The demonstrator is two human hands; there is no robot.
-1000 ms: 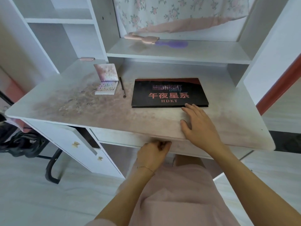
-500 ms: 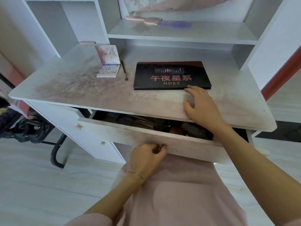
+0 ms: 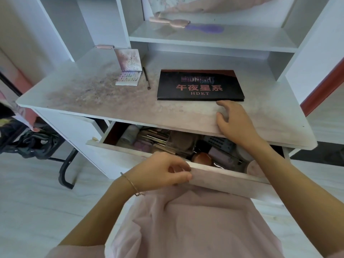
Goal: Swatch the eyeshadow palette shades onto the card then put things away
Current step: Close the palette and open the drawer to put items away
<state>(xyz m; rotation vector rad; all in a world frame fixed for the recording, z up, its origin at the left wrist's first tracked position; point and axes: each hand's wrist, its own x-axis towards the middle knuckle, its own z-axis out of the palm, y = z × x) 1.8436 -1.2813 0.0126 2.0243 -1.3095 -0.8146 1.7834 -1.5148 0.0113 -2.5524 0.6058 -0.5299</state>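
A closed black eyeshadow palette [image 3: 200, 85] with pink lettering lies flat on the desk [image 3: 111, 105]. Left of it a small palette [image 3: 128, 73] stands open, its lid upright, with a thin brush [image 3: 146, 78] beside it. The desk drawer [image 3: 223, 177] is pulled out and holds several cosmetics and brushes. My left hand [image 3: 162, 172] grips the drawer's front edge, fingers curled over it. My right hand [image 3: 234, 120] rests on the desk's front edge just below the black palette, fingers loosely bent. No swatch card is visible.
A pink object [image 3: 167, 21] and a purple brush [image 3: 206, 28] lie on the shelf above the desk. A small pink item [image 3: 104, 46] sits at the back left. A dark bag [image 3: 31, 142] and a chair leg [image 3: 65, 170] are on the floor at left.
My left hand has pulled the drawer out from shut to well open, showing its contents. My right hand has stayed on the desk edge.
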